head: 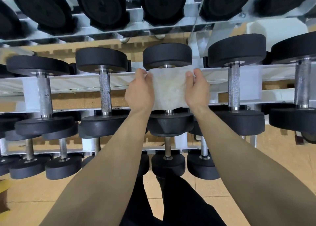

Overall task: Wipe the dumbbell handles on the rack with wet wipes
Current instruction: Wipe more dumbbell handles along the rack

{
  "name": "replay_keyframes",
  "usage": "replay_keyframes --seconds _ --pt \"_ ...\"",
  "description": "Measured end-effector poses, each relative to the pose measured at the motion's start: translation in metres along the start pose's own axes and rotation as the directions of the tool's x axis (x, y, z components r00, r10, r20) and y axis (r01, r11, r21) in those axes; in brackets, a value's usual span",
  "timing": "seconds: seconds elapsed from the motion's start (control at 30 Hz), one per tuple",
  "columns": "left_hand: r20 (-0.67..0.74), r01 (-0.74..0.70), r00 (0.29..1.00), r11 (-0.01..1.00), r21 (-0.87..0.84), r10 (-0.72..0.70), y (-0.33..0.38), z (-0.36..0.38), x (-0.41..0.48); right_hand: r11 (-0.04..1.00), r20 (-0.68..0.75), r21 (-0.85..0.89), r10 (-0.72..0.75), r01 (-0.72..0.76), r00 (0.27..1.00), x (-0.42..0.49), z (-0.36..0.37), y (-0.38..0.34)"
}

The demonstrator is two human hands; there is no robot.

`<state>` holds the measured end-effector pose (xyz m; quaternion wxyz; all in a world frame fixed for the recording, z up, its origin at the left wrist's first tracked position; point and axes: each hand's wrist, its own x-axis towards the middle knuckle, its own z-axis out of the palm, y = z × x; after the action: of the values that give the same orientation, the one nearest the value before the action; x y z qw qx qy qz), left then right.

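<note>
Head view, looking down over your forearms at the rack (77,82); your left hand (139,90) and right hand (197,88) are both up at the middle tier, each holding one side of the wipe (169,88). Left hand grips the wipe's left edge, fingers curled under it, thumb at the far corner; right hand grips the right edge the same way, thumb tip on the far corner. Wipe is spread flat and taut between them, whitish with faint yellowish patches; it lies over the handle (169,112) of the dumbbell (167,56) straight ahead of you and covers nearly all of it; only short chrome stubs show at the far and near ends. Cannot tell whether the wipe presses on the handle or sits just above it. Dumbbell lies front to back across the white rails, a black round head at each end. Left neighbour (105,92) and right neighbour (234,87) lie parallel to it, knurled handles bare, both apart from your hands. Lower dumbbells (63,167) sit on the tier beneath, smaller, partly hidden by your arms. Mirror (102,8) behind the rack shows more black heads; tan floor (34,200) below; dark trousers (179,200) between your forearms.
</note>
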<state>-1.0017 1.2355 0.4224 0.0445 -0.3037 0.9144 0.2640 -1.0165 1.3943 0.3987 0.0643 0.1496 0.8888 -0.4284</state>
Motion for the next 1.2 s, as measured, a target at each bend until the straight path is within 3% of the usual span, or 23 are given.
replay_keyframes --seconds 0.07,0.13,0.2,0.3,0.4,0.53,0.67,0.8,0.93,1.07,1.13,1.2 --pt "-0.030 0.019 0.999 0.994 -0.107 -0.022 0.002 -0.003 0.003 0.996 -0.021 -0.059 0.069 -0.071 0.997 0.000 0.002 -0.004" --pt "-0.076 0.051 0.994 0.947 -0.317 -0.079 0.001 -0.007 0.001 0.991 -0.147 -0.048 0.115 -0.123 0.982 -0.005 0.002 -0.007" --pt "-0.124 0.031 0.988 0.908 -0.419 -0.091 -0.002 -0.009 -0.008 0.997 -0.240 -0.020 0.073 -0.081 0.968 -0.013 -0.001 -0.016" --pt "-0.092 0.015 0.994 0.901 -0.433 -0.061 -0.006 -0.003 -0.028 0.991 0.005 0.031 0.130 -0.130 0.991 -0.025 0.008 -0.038" --pt "-0.007 0.112 0.990 0.817 -0.566 -0.140 -0.003 0.003 -0.044 0.936 0.258 0.130 0.286 -0.326 0.923 -0.022 0.024 -0.057" --pt "0.036 0.189 0.976 0.757 -0.626 -0.214 0.002 0.007 -0.061 0.902 0.271 0.192 0.330 -0.387 0.904 -0.008 0.039 -0.063" --pt "0.047 0.205 0.974 0.776 -0.597 -0.221 0.004 0.008 -0.065 0.880 0.268 0.204 0.371 -0.429 0.889 0.002 0.050 -0.056" --pt "0.066 0.190 0.980 0.799 -0.571 -0.186 0.006 0.007 -0.065 0.834 0.395 0.296 0.336 -0.465 0.855 0.009 0.048 -0.047" --pt "0.097 0.226 0.973 0.799 -0.558 -0.207 0.007 0.006 -0.064 0.694 0.617 0.419 0.255 -0.585 0.745 0.014 0.037 -0.043" --pt "0.109 0.236 0.971 0.804 -0.546 -0.211 0.007 0.005 -0.065 0.608 0.780 0.352 0.229 -0.712 0.582 0.020 0.032 -0.039" --pt "0.100 0.230 0.973 0.800 -0.554 -0.210 0.008 0.004 -0.065 0.596 0.785 0.349 0.236 -0.724 0.573 0.020 0.034 -0.038" --pt "0.101 0.239 0.970 0.798 -0.553 -0.220 0.008 0.004 -0.064 0.625 0.754 0.370 0.230 -0.687 0.615 0.019 0.035 -0.038"
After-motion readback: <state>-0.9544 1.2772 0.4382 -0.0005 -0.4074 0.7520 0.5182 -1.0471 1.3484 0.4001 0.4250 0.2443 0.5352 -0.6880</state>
